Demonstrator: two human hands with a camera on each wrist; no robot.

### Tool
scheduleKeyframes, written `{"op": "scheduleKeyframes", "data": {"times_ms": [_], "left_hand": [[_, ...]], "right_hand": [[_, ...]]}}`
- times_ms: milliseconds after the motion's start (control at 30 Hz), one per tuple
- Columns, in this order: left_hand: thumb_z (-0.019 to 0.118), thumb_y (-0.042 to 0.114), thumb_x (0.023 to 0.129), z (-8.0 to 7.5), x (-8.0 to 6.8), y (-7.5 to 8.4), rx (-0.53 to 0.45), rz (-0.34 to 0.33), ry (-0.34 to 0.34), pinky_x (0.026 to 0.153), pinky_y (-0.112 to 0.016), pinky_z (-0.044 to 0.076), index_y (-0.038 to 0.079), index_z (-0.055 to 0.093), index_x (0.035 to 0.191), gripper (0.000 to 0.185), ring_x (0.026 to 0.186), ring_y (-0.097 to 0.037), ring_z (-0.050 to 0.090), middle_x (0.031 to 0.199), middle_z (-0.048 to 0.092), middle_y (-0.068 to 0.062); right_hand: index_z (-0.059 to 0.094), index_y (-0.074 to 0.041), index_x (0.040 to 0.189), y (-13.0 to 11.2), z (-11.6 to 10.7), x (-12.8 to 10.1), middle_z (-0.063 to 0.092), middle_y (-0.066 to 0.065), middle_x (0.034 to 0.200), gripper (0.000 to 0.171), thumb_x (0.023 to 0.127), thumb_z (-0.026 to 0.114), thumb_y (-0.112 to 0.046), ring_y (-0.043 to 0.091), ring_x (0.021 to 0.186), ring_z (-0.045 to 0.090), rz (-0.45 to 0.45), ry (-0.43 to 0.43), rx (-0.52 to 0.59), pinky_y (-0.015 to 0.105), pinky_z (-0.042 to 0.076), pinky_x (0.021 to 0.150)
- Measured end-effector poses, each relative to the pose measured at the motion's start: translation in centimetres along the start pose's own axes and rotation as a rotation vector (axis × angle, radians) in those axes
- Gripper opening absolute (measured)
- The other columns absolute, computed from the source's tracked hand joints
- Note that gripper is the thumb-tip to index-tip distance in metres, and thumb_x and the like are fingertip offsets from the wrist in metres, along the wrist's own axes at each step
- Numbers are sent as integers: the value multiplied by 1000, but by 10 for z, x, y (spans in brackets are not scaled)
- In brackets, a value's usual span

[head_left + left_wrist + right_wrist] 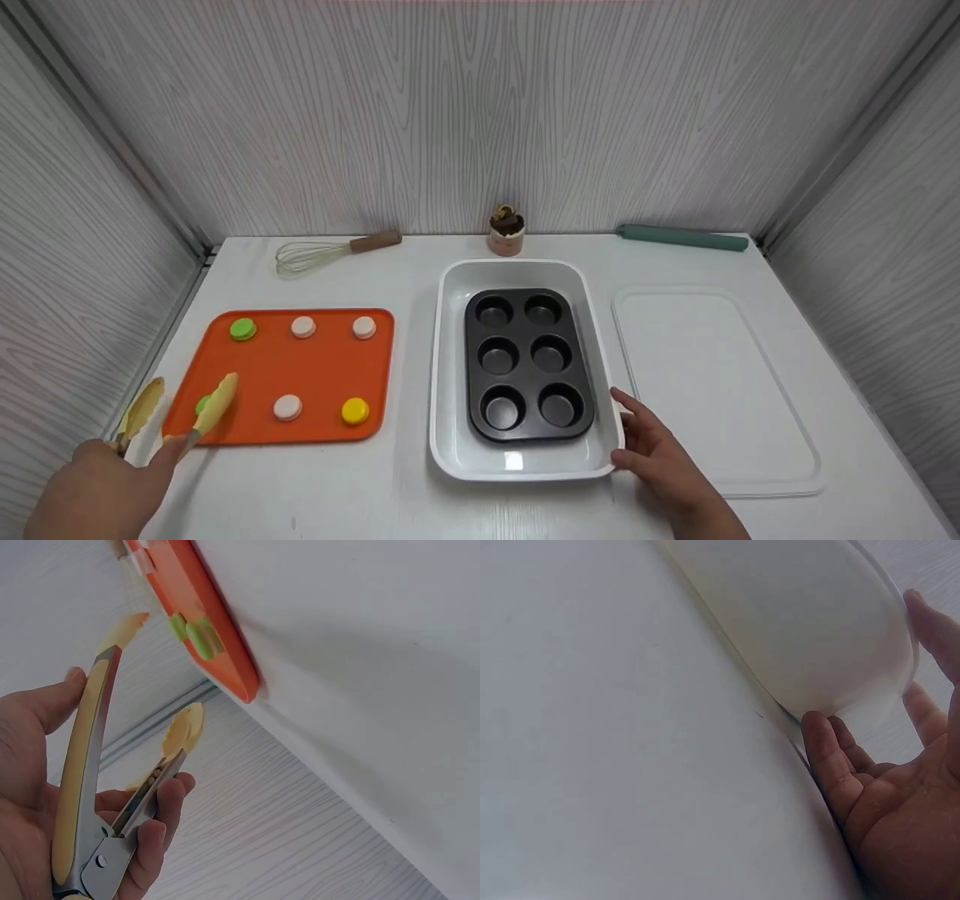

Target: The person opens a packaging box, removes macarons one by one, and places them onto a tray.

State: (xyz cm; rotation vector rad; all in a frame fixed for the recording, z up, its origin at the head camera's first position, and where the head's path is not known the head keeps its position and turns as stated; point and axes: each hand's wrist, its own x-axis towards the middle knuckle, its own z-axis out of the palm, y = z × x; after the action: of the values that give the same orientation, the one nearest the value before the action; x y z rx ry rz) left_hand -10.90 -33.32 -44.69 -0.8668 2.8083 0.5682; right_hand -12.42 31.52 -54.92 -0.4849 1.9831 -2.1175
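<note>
My left hand [101, 491] grips tongs [82, 750], whose yellow tips are spread wide. One tip overlaps the near left corner of an orange tray [330, 367], in front of a green macaron [202, 404]. More macarons sit spaced out on this tray: another green one [243, 328], several pale pink ones and a yellow one [355, 410]. My right hand [660, 457] holds the right side of a white baking dish [450, 442] near its front corner, fingertips at the rim and outer wall. Inside the dish lies a black muffin pan [521, 375] with bare cups.
A whisk [337, 251] lies behind the orange tray. A small decorated cup [506, 236] stands behind the dish. Toward the back right is a green rolling pin [682, 237], and a white lid-like sheet [720, 382] lies right of the dish. Wood-grain panels enclose the table.
</note>
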Motion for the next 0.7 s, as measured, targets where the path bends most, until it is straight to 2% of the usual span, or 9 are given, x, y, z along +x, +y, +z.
{"op": "scheduleKeyframes", "data": {"times_ms": [133,267,467,600,700], "left_hand": [[61,80,88,6,-3,-3,-52,-16,27,52,-41,45,-20,46,101,102,66,-36,58,74,57,-24],[67,75,88,13,-7,-1,-76,-64,28,56,-42,46,-23,42,110,104,71,-38,58,79,55,-26],[71,66,89,30,-4,-2,-173,-94,38,58,-44,48,-28,37,125,107,78,-43,61,86,56,-31],[74,60,89,39,1,-4,-185,-102,21,66,-50,52,-29,34,130,105,87,-49,61,93,56,-35],[74,61,88,42,3,-7,-178,-121,-13,68,-50,51,-28,31,132,108,89,-49,60,94,54,-35]], "right_hand": [[26,-7,167,-1,-1,2,50,29,141,82,98,65,11,25,121,63,-5,-12,9,33,56,97],[24,-6,167,-1,-1,2,50,29,141,82,98,64,11,25,120,64,-8,-19,5,33,56,97],[26,-8,167,-6,-3,0,49,33,140,81,98,64,10,26,118,64,26,16,-34,35,58,94],[26,-9,167,-6,-5,-1,49,32,140,81,99,65,10,26,118,65,44,35,-48,35,58,94],[25,-9,168,-4,-6,-1,50,30,140,82,99,64,10,25,119,64,41,31,-45,35,58,95]]}}
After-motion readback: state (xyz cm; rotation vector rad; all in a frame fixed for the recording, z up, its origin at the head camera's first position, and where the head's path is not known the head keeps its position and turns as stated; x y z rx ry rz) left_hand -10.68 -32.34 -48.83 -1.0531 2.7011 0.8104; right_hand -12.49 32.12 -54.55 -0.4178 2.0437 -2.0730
